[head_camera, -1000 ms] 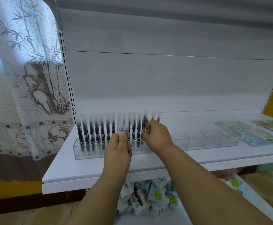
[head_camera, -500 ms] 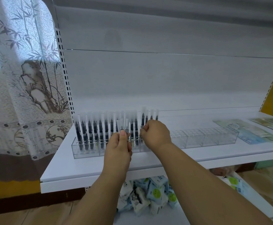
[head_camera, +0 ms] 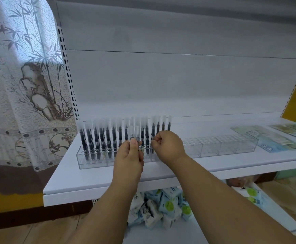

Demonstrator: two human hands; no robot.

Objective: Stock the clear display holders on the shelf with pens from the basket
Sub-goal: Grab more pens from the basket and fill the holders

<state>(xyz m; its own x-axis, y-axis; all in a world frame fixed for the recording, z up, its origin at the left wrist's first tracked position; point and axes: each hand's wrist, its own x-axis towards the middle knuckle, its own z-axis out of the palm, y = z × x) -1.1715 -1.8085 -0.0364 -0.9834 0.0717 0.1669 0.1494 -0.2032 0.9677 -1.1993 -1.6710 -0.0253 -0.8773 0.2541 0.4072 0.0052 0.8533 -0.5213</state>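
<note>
A long clear display holder (head_camera: pixel 83 160) stands on the white shelf (head_camera: pixel 98 175). Its left part is filled with several upright black pens with frosted caps (head_camera: pixel 101 136). My left hand (head_camera: pixel 129 155) holds a small bunch of pens (head_camera: pixel 132 133) upright in front of the row, thumb pressed on them. My right hand (head_camera: pixel 168 145) is curled just right of it and pinches a pen (head_camera: pixel 152 150) standing in the holder. The holder's right part (head_camera: pixel 228 145) has bare slots. No basket is in view.
Flat printed packets (head_camera: pixel 267 138) lie on the shelf at the right. Below the shelf, a heap of white and blue packets (head_camera: pixel 161 206) sits on a lower shelf. A patterned curtain (head_camera: pixel 25 85) hangs at the left. The shelf's back panel rises behind the pens.
Both hands stay at the same spot on the pen row. My right hand has sunk slightly against the holder. The left hand's bunch of pens is unchanged.
</note>
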